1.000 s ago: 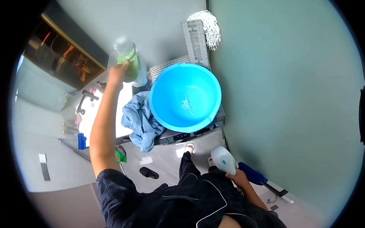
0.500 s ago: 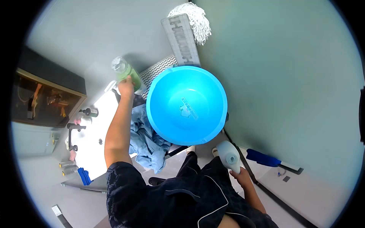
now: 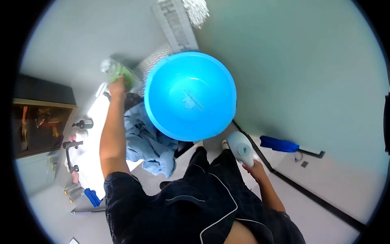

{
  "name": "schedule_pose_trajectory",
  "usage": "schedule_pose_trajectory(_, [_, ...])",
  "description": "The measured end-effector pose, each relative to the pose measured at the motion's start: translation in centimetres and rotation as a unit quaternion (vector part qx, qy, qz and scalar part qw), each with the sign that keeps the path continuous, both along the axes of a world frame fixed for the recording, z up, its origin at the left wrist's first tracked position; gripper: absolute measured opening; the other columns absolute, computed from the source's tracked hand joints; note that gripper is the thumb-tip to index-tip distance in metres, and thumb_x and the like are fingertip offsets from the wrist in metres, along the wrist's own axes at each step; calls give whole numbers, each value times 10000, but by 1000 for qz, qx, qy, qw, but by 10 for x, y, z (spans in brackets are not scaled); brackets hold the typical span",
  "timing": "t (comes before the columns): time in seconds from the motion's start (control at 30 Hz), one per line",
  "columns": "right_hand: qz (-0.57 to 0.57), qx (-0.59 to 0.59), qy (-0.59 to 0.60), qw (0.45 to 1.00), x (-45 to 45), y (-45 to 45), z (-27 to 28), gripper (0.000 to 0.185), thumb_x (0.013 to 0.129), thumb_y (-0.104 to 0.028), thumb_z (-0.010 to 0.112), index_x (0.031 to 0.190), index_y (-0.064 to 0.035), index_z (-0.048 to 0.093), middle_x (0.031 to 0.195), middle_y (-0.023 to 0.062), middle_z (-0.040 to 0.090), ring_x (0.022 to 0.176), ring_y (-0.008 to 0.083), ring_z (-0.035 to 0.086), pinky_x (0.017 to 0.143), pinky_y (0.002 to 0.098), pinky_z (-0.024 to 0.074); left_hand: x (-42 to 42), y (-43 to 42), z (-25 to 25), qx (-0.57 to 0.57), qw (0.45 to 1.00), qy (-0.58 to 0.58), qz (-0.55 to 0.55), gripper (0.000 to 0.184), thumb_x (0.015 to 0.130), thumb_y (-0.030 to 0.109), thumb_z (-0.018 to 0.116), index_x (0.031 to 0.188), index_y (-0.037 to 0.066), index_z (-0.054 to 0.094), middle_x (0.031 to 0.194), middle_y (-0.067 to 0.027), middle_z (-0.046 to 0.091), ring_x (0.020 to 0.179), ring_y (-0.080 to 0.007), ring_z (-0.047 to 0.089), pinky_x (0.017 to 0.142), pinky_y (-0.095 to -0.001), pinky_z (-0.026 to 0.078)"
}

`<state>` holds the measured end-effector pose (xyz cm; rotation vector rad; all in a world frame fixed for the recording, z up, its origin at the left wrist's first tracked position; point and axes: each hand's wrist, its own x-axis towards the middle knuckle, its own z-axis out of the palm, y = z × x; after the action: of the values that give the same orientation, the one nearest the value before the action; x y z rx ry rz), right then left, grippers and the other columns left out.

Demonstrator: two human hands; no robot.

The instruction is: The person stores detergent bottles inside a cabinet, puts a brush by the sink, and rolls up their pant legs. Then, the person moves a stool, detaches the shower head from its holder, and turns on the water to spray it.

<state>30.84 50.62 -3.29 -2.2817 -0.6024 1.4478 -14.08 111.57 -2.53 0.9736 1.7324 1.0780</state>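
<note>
My left hand (image 3: pixel 118 86) is closed on a clear bottle of green liquid (image 3: pixel 126 77) with a pale cap, tilted near the wall behind the sink; the bottle is smeared by motion. My right hand (image 3: pixel 255 170) grips the lower part of a white detergent bottle (image 3: pixel 236 142), whose round open neck faces up at me. Between my arms sits a wide blue basin (image 3: pixel 211 118) with a printed label on its floor; no liquid shows in it. Crumpled light-blue cloth (image 3: pixel 148 142) lies beside the basin, on my left.
A white sink counter (image 3: pixel 95 138) with a dark faucet (image 3: pixel 73 156) and a pump bottle (image 3: pixel 83 123) is at left. A grey board (image 3: pixel 176 26) and white mop head (image 3: pixel 196 12) lean beyond the basin. A blue-covered tool (image 3: pixel 280 144) lies by the right wall.
The view has shifted, so the basin and board sit higher and further left in it. Both hands keep their bottles; the white bottle's neck is turned a little more upward.
</note>
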Motion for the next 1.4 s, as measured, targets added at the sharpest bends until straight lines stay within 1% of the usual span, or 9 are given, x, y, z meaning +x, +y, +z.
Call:
schedule_pose_trajectory(0.27, [21, -12, -1, 1000, 4, -12, -29, 454, 826, -351, 797, 1099, 1, 705, 962, 151, 734, 901, 243, 691, 821, 376, 521, 5, 26, -16, -35, 994, 103, -15, 429, 906, 384, 725, 1054, -16, 685, 813, -119, 674, 597, -229, 595, 546, -370, 469])
schedule_pose_trajectory(0.37, [36, 10, -2, 999, 8, -19, -34, 390, 845, -343, 795, 1041, -22, 695, 784, 35, 647, 667, 129, 576, 598, 296, 458, 1, 25, -32, -6, 992, 126, -30, 555, 870, 413, 751, 1145, -61, 665, 936, -164, 693, 762, -251, 656, 635, -374, 506])
schedule_pose_trajectory(0.43, [51, -13, 15, 999, 13, -29, -45, 460, 826, -370, 782, 1091, 0, 711, 980, 173, 733, 915, 276, 694, 836, 386, 519, -1, 11, -19, -25, 972, 224, -65, 672, 856, 430, 760, 1244, -99, 616, 1070, -205, 696, 955, -266, 679, 764, -377, 529])
schedule_pose_trajectory(0.53, [73, -1, 32, 997, 18, -45, -59, 460, 827, -375, 776, 1087, -1, 715, 982, 178, 734, 918, 281, 697, 843, 387, 518, 19, -74, 27, 62, 923, 378, -16, 809, 855, 468, 767, 1372, -107, 530, 1212, -253, 665, 1146, -270, 646, 949, -371, 498])
schedule_pose_trajectory(0.73, [127, -16, 48, 991, 26, -91, -117, 466, 818, -383, 788, 1073, 1, 720, 966, 175, 738, 903, 270, 704, 823, 374, 527, 79, -378, 77, 189, 958, 172, -129, 349, 979, 228, 681, 1219, -24, 662, 1062, -62, 637, 886, -114, 580, 822, -255, 470])
schedule_pose_trajectory(0.93, [217, -70, 23, 973, 14, -128, -215, 501, 827, -402, 782, 1085, 21, 709, 972, 183, 738, 899, 276, 707, 816, 388, 527, 49, -555, -66, -247, 847, 84, -462, 339, 923, 263, 698, 1140, 3, 700, 919, -118, 681, 822, -223, 625, 749, -333, 497])
schedule_pose_trajectory(1.13, [348, -62, 41, 935, -84, -115, -267, 540, 843, -469, 735, 1054, 27, 706, 954, 229, 728, 917, 354, 708, 813, 433, 518, -43, -640, -325, -238, 933, 209, -172, 424, 923, 288, 710, 1222, -9, 664, 972, -162, 735, 819, -245, 681, 766, -363, 540])
schedule_pose_trajectory(1.27, [372, -56, 68, 924, -164, -113, -333, 552, 854, -462, 733, 1068, 45, 698, 979, 235, 730, 943, 363, 708, 839, 435, 521, -105, -616, -362, -245, 928, 279, 2, 433, 904, 331, 678, 1175, -6, 680, 1090, -235, 722, 1053, -392, 687, 919, -422, 531])
schedule_pose_trajectory(1.4, [394, -24, 94, 914, -257, -96, -382, 544, 866, -446, 734, 1093, 48, 692, 1014, 233, 730, 976, 357, 703, 857, 434, 516, -206, -585, -411, -105, 924, 342, 132, 375, 938, 339, 676, 1043, -21, 702, 897, -200, 738, 775, -282, 723, 704, -357, 559])
